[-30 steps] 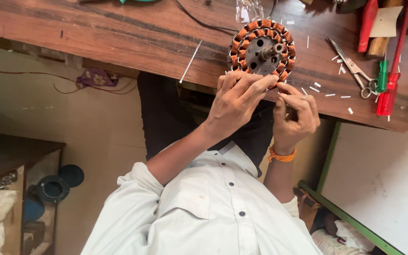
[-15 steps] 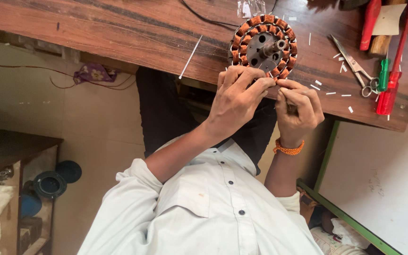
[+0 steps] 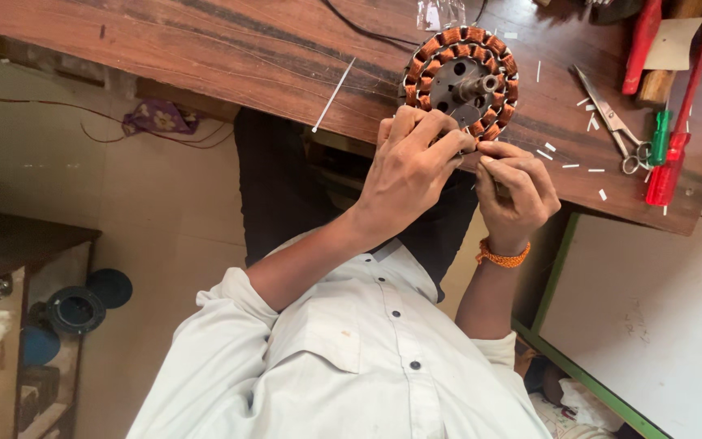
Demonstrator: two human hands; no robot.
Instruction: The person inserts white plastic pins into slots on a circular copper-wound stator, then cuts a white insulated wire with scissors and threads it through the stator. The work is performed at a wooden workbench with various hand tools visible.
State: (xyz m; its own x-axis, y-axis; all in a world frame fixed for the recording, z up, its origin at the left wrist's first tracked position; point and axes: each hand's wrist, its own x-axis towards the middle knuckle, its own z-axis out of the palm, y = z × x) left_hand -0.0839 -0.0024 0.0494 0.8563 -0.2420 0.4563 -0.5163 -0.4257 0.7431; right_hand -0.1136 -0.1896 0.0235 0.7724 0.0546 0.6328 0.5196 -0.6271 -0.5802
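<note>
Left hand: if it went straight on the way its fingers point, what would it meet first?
The copper-wound stator on the table; the left hand seems to be at its near rim, contact unclear.

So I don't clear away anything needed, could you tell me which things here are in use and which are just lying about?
In use: wound stator; hands pinching its rim.
Lying about: scissors; red screwdriver; green screwdriver; white slivers; white strip.
</note>
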